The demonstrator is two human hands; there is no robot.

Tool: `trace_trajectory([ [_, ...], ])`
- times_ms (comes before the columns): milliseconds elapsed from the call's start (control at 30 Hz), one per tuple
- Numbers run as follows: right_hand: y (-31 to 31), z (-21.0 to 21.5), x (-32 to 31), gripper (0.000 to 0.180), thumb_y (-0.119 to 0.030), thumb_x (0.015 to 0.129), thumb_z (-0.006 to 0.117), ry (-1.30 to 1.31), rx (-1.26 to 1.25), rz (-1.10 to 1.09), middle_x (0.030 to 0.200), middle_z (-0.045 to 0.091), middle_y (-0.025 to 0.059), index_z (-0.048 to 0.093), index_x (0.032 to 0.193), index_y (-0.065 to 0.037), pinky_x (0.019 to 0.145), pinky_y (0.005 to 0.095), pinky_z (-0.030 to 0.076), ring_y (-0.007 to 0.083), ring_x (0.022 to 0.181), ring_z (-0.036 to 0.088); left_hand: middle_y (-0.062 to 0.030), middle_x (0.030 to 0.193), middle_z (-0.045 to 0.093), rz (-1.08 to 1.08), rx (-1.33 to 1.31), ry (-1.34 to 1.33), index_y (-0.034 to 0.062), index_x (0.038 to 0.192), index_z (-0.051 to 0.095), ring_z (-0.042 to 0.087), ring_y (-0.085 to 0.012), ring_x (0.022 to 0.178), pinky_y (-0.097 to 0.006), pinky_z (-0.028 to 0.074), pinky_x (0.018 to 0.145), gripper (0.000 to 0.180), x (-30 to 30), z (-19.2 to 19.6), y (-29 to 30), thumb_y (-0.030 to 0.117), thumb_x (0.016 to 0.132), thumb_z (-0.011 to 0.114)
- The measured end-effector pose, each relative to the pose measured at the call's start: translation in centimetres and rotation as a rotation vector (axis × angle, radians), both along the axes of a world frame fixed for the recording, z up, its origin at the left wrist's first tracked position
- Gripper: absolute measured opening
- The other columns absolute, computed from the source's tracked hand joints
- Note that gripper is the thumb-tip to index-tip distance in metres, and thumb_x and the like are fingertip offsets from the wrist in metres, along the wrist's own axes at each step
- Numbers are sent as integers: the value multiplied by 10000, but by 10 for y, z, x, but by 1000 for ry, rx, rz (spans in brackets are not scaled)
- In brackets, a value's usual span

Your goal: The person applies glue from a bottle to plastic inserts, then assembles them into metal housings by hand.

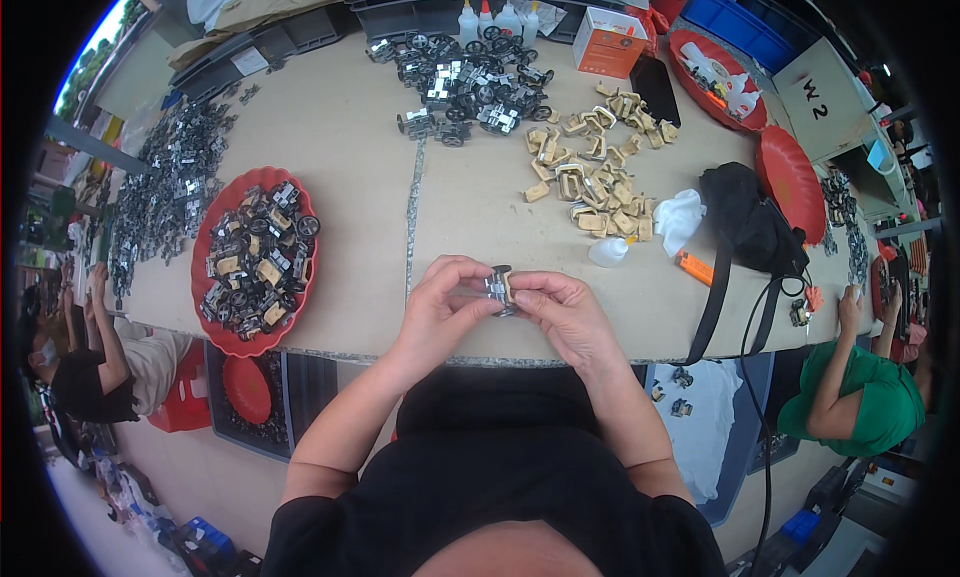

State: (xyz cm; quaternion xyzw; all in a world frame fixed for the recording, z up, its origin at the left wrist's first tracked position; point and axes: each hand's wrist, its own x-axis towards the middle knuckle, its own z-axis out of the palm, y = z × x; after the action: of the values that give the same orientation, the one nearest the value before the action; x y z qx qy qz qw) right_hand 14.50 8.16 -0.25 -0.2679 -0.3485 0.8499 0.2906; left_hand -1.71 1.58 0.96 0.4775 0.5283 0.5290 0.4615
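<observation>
Both my hands meet over the table's near edge, pinching a small toy vehicle chassis (497,285) between the fingertips. It has a silver body and dark wheels, with a tan part on its right side. My left hand (440,312) grips its silver side with thumb and forefinger. On the tan side, the thumb and fingers of my right hand (565,315) close round it. A red scalloped tray (313,299) to the left holds similar pieces with tan parts. Loose tan parts (595,182) lie beyond my right hand, and a pile of dark wheeled chassis (470,82) lies farther back.
A white glue bottle (608,252), crumpled tissue (680,217), orange lighter (694,268) and black bag (750,217) lie right. Small metal parts (170,192) cover the far left. Bottles (508,20) and an orange box (608,43) stand behind. People work at both sides.
</observation>
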Motion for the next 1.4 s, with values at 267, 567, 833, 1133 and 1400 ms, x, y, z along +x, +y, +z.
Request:
trace_trajectory([
  [267,-6,-6,-1,155,7,813,526,-18,96,-40,943,588,78,591,954,15,793,268,436,135,871,546,-57,1006,413,11,-24,25,5,1008,492,481,-130,914,-258,506,779,308,1,1,-1,-72,726,589],
  [567,-10,-7,-1,172,9,811,529,-100,280,-46,984,556,72,586,972,19,807,266,428,138,909,528,-66,998,413,45,-15,37,-14,982,517,483,-139,913,-274,514,782,285,4,5,-4,-87,717,592],
  [833,-19,-9,-8,302,52,710,631,-15,423,-102,1050,505,87,580,1004,9,824,264,422,158,950,517,-65,955,417,138,19,-150,-6,878,514,527,-135,879,-244,535,733,230,12,-9,-7,-93,692,617],
  [1133,-10,-13,1,322,14,622,691,-246,724,-54,937,582,88,607,932,-16,771,274,440,181,876,556,-91,980,439,-111,56,289,15,900,518,558,-179,834,-264,513,700,262,-16,5,-7,-68,680,634],
  [1400,-8,-3,-1,272,85,646,648,-155,523,49,1034,489,94,570,900,26,829,275,427,160,946,513,-64,806,566,-415,184,741,54,860,550,554,-231,784,-299,472,651,248,-28,26,11,100,647,669],
])
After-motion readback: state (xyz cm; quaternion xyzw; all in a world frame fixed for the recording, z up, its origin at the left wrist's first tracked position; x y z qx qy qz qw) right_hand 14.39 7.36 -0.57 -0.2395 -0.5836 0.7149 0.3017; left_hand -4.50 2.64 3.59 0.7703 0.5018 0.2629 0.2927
